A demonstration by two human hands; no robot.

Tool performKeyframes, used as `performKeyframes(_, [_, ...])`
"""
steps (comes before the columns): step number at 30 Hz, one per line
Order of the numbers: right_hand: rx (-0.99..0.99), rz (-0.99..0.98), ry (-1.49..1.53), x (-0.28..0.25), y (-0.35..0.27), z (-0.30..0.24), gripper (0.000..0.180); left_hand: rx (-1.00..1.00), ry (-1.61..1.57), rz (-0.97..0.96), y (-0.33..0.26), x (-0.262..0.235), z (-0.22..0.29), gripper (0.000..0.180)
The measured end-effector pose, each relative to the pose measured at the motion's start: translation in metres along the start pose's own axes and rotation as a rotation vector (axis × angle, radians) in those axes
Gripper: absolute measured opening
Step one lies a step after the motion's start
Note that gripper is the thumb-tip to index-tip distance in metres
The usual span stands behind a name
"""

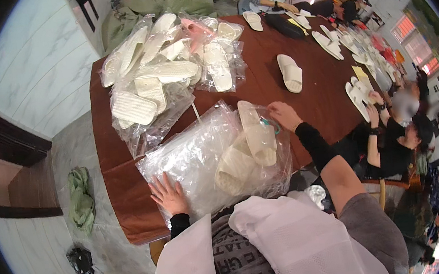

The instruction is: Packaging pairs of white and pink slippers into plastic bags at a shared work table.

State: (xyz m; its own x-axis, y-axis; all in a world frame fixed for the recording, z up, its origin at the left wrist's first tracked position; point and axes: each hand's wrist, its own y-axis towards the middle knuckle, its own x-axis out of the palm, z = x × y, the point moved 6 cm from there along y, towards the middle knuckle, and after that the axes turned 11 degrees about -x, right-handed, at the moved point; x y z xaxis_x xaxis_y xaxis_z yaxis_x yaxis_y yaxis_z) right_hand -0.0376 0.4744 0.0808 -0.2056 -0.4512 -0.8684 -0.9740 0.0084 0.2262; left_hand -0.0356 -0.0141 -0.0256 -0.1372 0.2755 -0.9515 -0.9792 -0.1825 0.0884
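My left hand (168, 194) lies with fingers spread on a stack of clear plastic bags (189, 156) at the table's near edge. On the right side of the stack are two white slippers. One slipper (232, 170) appears to lie under clear film, and the other slipper (258, 138) overlaps it, toe end pointing away from me. By that far end, my right hand (284, 115) has its fingers drawn together at the edge of a clear bag. A small green item (271, 125) shows beside this hand; its kind is unclear.
Bagged white slippers (154, 74) are heaped at the table's far left, a pink one among them. A single white slipper (290, 73) lies on the brown tablecloth (262, 84). Co-workers handle slippers along the right side. A green sack (81, 199) lies on the left floor.
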Motion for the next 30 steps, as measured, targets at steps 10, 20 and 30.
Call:
performKeyframes(10, [0.410,-0.345,0.795,0.012,-0.005,0.052,0.026,-0.004,0.029,0.007,0.000,0.003,-0.001,0.062])
performKeyframes(20, [0.036,-0.600,0.677,0.033,0.001,-0.025,0.038,-0.028,0.029,-0.024,0.000,0.002,0.000,0.061])
performKeyframes(30, [0.093,-0.689,1.099,0.024,-0.037,-0.074,0.049,-0.042,0.009,-0.009,0.001,0.000,0.003,0.060])
